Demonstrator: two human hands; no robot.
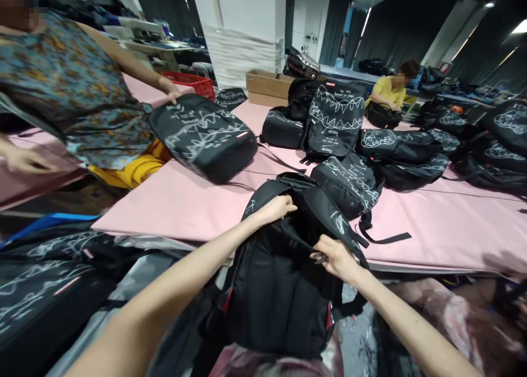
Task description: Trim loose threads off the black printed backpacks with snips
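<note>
A black backpack (272,289) stands against the near edge of the pink table (432,229), its padded back panel facing me. My left hand (276,208) is closed on the top of the backpack near its shoulder straps. My right hand (335,258) pinches a black strap at the bag's upper right. Both arms reach in from below.
Several black backpacks with white scribble print (335,119) lie piled across the table. A person in a patterned top at the left sets down another printed backpack (203,135). A seated person in yellow (389,91) is at the back. More bags (37,289) lie at lower left.
</note>
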